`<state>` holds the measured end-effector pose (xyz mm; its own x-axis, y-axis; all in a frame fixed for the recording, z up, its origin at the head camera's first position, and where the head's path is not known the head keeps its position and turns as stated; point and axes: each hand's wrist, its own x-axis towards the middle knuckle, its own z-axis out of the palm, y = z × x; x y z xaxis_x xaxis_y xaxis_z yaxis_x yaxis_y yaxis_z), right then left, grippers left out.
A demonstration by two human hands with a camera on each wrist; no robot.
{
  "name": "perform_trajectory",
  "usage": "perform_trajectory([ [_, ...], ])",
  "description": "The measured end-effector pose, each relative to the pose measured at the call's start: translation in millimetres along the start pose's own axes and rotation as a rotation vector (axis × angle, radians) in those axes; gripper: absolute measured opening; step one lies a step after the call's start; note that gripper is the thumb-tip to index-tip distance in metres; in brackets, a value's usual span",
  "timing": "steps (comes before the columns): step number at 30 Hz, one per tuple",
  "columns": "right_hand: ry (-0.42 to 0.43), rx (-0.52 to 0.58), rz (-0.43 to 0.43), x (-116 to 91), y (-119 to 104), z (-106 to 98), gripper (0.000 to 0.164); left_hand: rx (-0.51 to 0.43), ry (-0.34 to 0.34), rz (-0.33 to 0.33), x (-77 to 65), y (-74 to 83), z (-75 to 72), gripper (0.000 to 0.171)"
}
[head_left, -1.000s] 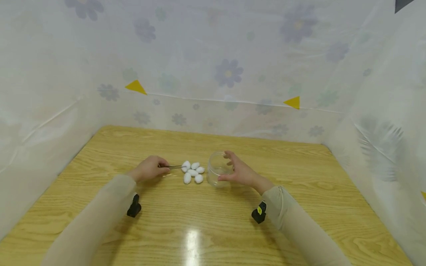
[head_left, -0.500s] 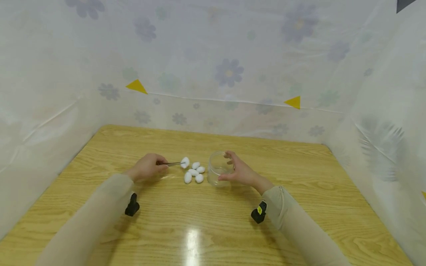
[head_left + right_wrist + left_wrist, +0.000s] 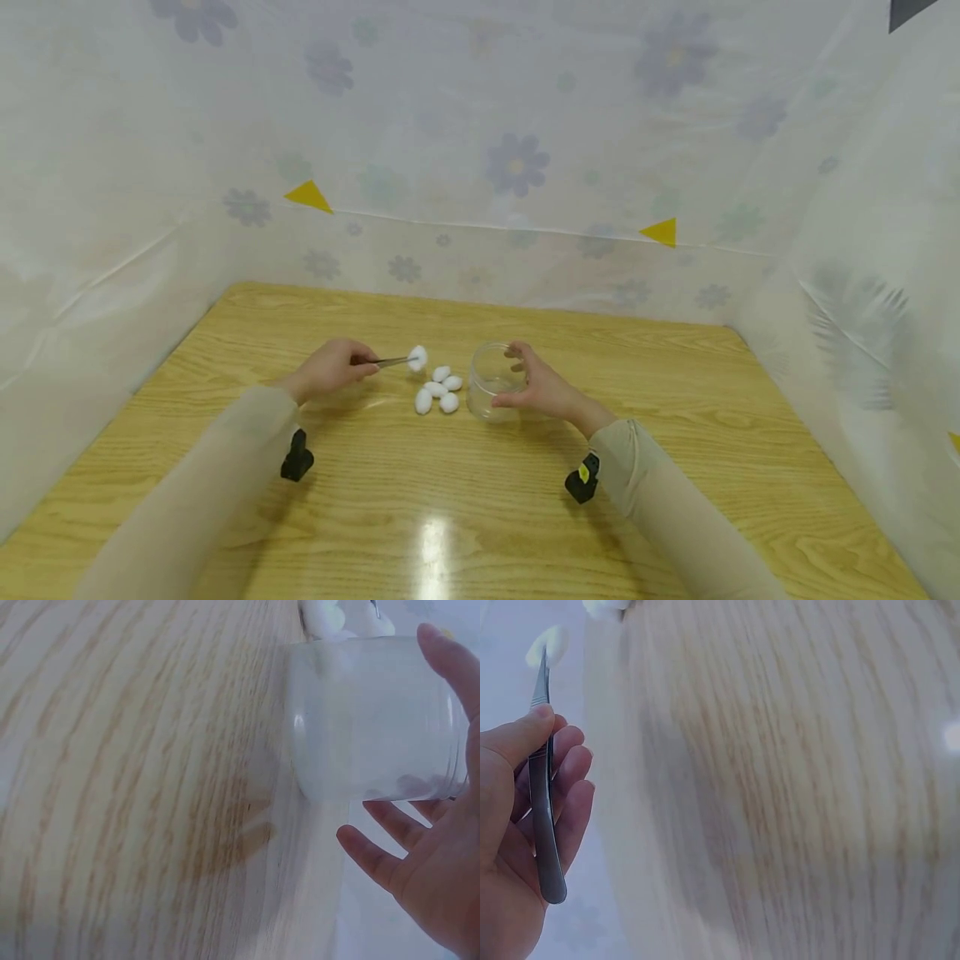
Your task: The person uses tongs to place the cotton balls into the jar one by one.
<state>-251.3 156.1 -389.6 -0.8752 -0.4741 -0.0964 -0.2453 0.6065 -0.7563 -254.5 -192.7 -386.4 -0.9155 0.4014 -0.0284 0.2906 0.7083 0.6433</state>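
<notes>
The person's left hand pinched a pair of shiny grey metal tweezers. The rounded end stuck out past the palm. The pointy tips were on a small, white, fluffy ball. Another white lump peeked in at the top edge. A dark shadow lay on the pale brown, stripy wooden table, with a bright shine at the right.

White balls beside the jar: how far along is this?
Done: nothing, it seems; the jar, with the right hand around it, looks empty.
In hand: one white ball in the tweezers that the left hand holds.
Left: apparently that ball plus five others on the table.
</notes>
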Motion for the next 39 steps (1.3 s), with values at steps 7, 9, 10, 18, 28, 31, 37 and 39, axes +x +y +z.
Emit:
perform_trajectory([
  [7, -0.008, 0.004, -0.004, -1, -1, 0, 0.089, 0.019, 0.007, 0.017, 1.0, 9.0, -5.4, 0.023],
  [9, -0.006, 0.004, -0.001, 0, -1, -1, 0.088, 0.014, 0.005, 0.016, 1.1, 12.9, -6.8, 0.023],
  [10, -0.005, 0.004, -0.004, 0, -1, -1, 0.088, 0.015, 0.005, 0.014, 1.4, 14.7, -7.3, 0.023],
  [18, -0.006, 0.014, -0.008, 2, 2, -1, 0.091, 0.037, 0.016, 0.038, 4.5, 25.7, -8.1, 0.023],
  [28, -0.006, 0.013, -0.015, 2, 2, -1, 0.087, 0.037, 0.019, 0.045, 6.2, 34.5, -14.1, 0.023],
  [31, -0.009, 0.016, -0.013, 2, 2, -1, 0.089, 0.031, 0.015, 0.047, 7.2, 35.8, -15.9, 0.022],
  [37, -0.014, 0.015, -0.009, 2, 2, -1, 0.094, 0.01, 0.004, 0.049, 9.1, 41.1, -18.0, 0.021],
  [39, -0.014, 0.014, -0.008, 2, 3, -1, 0.095, 0.007, 0.0, 0.047, 9.9, 44.1, -18.2, 0.021],
])
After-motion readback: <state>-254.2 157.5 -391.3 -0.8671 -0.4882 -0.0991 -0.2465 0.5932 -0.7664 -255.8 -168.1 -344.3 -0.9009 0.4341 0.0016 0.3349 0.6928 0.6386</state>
